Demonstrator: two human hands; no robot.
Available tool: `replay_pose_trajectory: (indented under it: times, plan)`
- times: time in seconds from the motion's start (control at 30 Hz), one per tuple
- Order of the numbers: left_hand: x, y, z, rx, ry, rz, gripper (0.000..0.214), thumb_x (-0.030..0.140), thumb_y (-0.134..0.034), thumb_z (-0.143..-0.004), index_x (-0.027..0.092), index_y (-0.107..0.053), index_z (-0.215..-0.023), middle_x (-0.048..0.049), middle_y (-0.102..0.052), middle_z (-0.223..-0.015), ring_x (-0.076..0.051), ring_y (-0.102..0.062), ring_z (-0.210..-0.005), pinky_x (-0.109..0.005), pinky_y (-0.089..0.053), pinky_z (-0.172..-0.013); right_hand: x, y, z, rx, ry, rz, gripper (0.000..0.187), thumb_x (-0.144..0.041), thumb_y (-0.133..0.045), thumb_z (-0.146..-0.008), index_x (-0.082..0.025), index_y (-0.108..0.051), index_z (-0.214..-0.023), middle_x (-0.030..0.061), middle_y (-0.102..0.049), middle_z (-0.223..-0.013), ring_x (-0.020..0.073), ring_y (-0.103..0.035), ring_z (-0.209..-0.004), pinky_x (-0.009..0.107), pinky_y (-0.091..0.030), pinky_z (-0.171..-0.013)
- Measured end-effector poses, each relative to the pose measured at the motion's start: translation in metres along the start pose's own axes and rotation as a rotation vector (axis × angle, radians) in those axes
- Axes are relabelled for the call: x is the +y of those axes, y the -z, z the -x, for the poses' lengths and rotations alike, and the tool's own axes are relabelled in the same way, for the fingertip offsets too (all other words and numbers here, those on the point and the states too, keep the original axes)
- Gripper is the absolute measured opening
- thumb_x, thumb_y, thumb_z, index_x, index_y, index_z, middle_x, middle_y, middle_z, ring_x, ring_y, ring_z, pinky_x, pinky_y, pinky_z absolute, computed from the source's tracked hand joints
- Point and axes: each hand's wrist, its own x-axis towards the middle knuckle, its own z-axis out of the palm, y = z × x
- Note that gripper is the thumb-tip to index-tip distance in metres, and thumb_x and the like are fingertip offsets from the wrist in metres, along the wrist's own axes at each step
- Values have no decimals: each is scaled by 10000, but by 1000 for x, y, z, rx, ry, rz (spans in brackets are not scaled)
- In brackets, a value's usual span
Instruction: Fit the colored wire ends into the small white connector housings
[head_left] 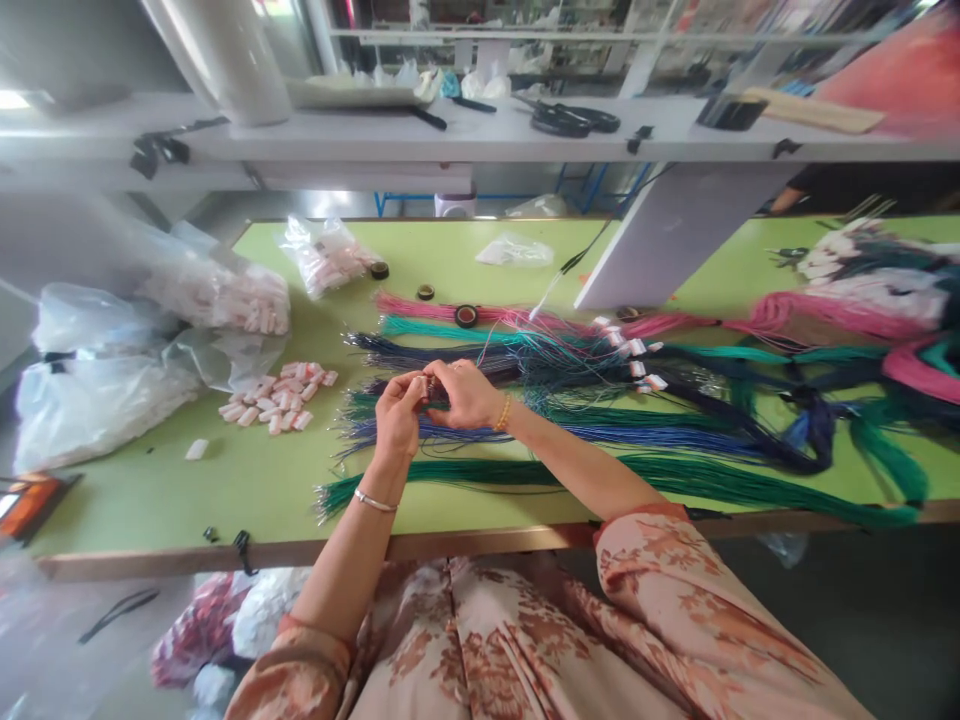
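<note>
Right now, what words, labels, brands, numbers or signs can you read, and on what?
No text can be read in this view.
Small held piece: partly hidden, too small to tell.
White-and-orange connector housings: too small to tell.
Black tape roll: too small to tell.
Orange object, left edge: too blurred.

You wear a loose peach garment, its soft folds showing beyond the near edge of the bench, printed with rust-brown leafy flowers in scattered clusters. A thin dark line runs down your front. Your left sleeve and right sleeve are short and wide, carrying the same print, each finished with a plain orange-rust band. Your left hand has a slim silvery bangle at its wrist; your right hand has a gold-coloured, linked-looking bracelet.
</note>
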Motion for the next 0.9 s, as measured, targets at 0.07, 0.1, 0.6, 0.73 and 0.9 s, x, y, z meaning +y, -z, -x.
replay_pose_trajectory:
  times: [0.07, 0.1, 0.6, 0.73, 0.9]
  plan:
    - [-1, -1, 0, -43, 36, 29, 307, 397, -777, -704, 184, -720, -917, -31, -686, -828, -108, -584, -696, -238, -458, -685, 1, 5, 6, 41, 3, -68, 363, -292, -642, -744, -161, -535, -1065, 49, -685, -838, 190, -634, -771, 327, -428, -826]
    - [-2, -1, 0, -44, 67, 31, 333, 422, -750, -731, 203, -715, -978, -46, -698, -922, -127, -609, -766, -248, -472, -720, 3, 9, 11, 82, 5, -117, 308, -276, -607, -774, -167, -540, -1054, 47, -686, -847, 178, -633, -778, 312, -439, -819]
    - [-25, 6, -7, 103, 173, -15, 371, 495, -601, -856, 236, -646, -1117, -101, -522, -1401, -220, -430, -1362, -366, -392, -1098, 80, 94, 79, 1080, -254, -704, 195, -406, -598, -837, -250, -581, -954, -15, -623, -795, 120, -648, -748, 289, -542, -719]
    - [-30, 10, -9, 83, 159, -7, 323, 472, -623, -850, 217, -657, -1046, -101, -517, -1408, -208, -431, -1363, -349, -383, -1106, 125, 111, 84, 1271, -358, -815, 176, -399, -575, -806, -236, -546, -864, -25, -580, -714, 119, -631, -695, 303, -546, -677]
    - [-31, 10, -10, 101, 159, 12, 290, 456, -632, -851, 206, -666, -994, -109, -552, -1363, -201, -440, -1357, -347, -385, -1104, 170, 107, 114, 1180, -855, -310, 187, -366, -548, -798, -185, -546, -842, 59, -603, -767, 205, -616, -794, 389, -517, -742]
